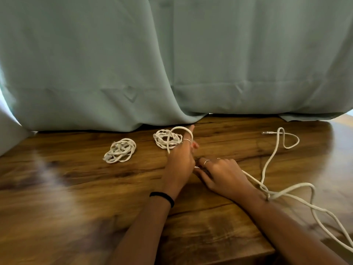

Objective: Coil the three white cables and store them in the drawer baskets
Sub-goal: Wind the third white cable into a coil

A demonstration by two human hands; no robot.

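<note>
White cable [271, 159] looped over left hand [178, 161]

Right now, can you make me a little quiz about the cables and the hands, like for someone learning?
1. How many white cables already lie coiled on the wooden table?
2. True or false: the loose cable trails off to the person's right side.
3. Which hand has a loop of cable around its fingers: A) left hand B) right hand?

Key:
1. Two: the left coil and the middle coil.
2. True; its plug end lies near the green curtain.
3. A; the loop arches over the left hand's raised fingers.
</note>
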